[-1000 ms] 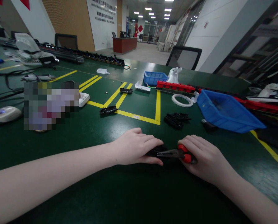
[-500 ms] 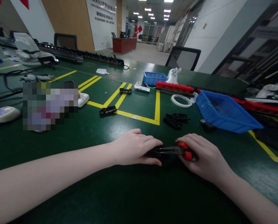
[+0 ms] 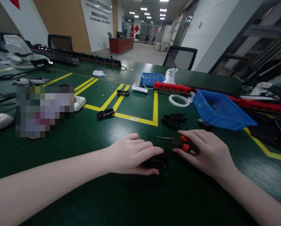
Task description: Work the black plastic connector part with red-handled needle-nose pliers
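My left hand (image 3: 137,154) is closed around a black plastic part (image 3: 156,162), holding it low over the green table (image 3: 121,197); the palm and fingers hide much of the part. In my right hand (image 3: 207,152) is a pair of needle-nose pliers (image 3: 175,142) with red handles. The slim jaws point left, above and apart from the black part, and look slightly parted. Beyond the pliers lies a cluster of black parts (image 3: 173,121).
A blue bin (image 3: 225,114) stands at the right, beside a white ring of tape (image 3: 179,100) and a long red strip (image 3: 172,87). Farther back is a smaller blue bin (image 3: 152,79). More black pieces (image 3: 105,113) lie near yellow tape lines. A white mouse (image 3: 0,121) sits far left.
The pliers have come away from the black part, moving up and slightly left. My left hand has lowered a little with the part. The whole view has shifted slightly.
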`<state>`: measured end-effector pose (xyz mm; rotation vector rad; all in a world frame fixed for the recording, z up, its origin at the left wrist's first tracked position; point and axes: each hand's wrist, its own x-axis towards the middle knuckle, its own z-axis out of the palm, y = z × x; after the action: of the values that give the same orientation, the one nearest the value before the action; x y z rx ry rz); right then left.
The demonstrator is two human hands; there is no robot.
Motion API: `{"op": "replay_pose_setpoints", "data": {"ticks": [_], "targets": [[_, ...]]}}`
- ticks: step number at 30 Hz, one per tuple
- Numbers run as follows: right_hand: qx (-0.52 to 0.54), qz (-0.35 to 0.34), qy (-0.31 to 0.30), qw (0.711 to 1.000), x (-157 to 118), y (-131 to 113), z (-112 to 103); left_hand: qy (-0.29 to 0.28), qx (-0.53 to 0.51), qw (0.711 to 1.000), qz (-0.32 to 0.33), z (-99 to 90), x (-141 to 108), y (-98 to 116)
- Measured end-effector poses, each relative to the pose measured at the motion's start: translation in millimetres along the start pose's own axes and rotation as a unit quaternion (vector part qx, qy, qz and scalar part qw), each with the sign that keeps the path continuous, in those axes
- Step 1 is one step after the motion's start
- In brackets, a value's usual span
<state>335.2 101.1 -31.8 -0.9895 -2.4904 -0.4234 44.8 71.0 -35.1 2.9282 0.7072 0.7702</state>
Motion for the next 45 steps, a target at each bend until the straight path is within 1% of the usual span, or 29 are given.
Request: {"op": "replay_pose_setpoints", "data": {"ticks": [2,5,9,11,13,15,18,19,21,24,28,32,34,37,39,41,45], "targets": [[-0.016,-0.008,0.016,1.0,0.8,1.0,-7.5,0.007,-0.012,1.0,-0.012,-1.4,-1.9,0.7],[-0.02,-0.016,0.001,1.0,1.0,1.4,-12.4,0.03,-0.028,0.999,-0.025,-1.5,-4.3,1.5],[-0.01,-0.044,-0.026,0.999,-1.7,0.4,-4.4,0.063,-0.028,0.998,-0.008,-0.3,-5.4,2.1],[-0.007,-0.045,-0.033,0.998,-2.3,-0.1,-1.2,0.07,-0.024,0.997,-0.001,-0.1,-5.1,1.7],[-0.01,-0.041,-0.026,0.999,-1.6,-0.6,-3.6,0.066,-0.019,0.998,-0.005,-0.3,-4.5,0.9],[-0.019,-0.04,-0.004,0.999,0.0,-1.8,-13.1,0.051,-0.013,0.998,-0.018,-0.4,-3.8,0.2],[-0.039,-0.054,0.038,0.997,2.4,-7.1,-36.7,0.024,-0.014,0.999,-0.039,0.0,-3.0,0.2],[-0.047,-0.063,0.033,0.996,3.0,-10.1,-45.0,0.02,-0.017,0.999,-0.044,0.3,-2.8,0.6],[-0.066,-0.12,0.008,0.991,4.1,-17.1,-59.0,0.019,-0.022,0.998,-0.05,1.1,-2.4,1.6],[-0.107,-0.159,-0.007,0.981,7.1,-27.4,-68.7,0.025,-0.016,0.998,-0.052,2.2,-2.0,2.8],[-0.146,-0.146,-0.044,0.977,15.0,-35.5,-67.3,0.032,0.003,0.998,-0.053,4.5,-2.4,2.5],[-0.177,-0.172,-0.067,0.967,22.4,-43.1,-67.7,0.027,0.035,0.998,-0.044,8.9,-3.3,1.0],[-0.209,-0.182,-0.095,0.956,24.8,-48.6,-69.4,0.023,0.052,0.998,-0.04,11.2,-3.8,0.1],[-0.246,-0.194,-0.108,0.943,29.5,-56.9,-70.8,0.01,0.074,0.996,-0.039,13.7,-4.3,-0.7],[-0.241,-0.209,-0.109,0.942,34.3,-60.6,-70.6,-0.008,0.081,0.996,-0.041,14.3,-4.1,-0.6],[-0.224,-0.207,-0.096,0.947,39.3,-61.5,-70.3,-0.024,0.078,0.996,-0.046,13.8,-3.5,-0.2],[-0.163,-0.19,-0.081,0.965,41.4,-53.2,-69.8,-0.04,0.05,0.995,-0.07,10.1,-1.6,0.9]]}}
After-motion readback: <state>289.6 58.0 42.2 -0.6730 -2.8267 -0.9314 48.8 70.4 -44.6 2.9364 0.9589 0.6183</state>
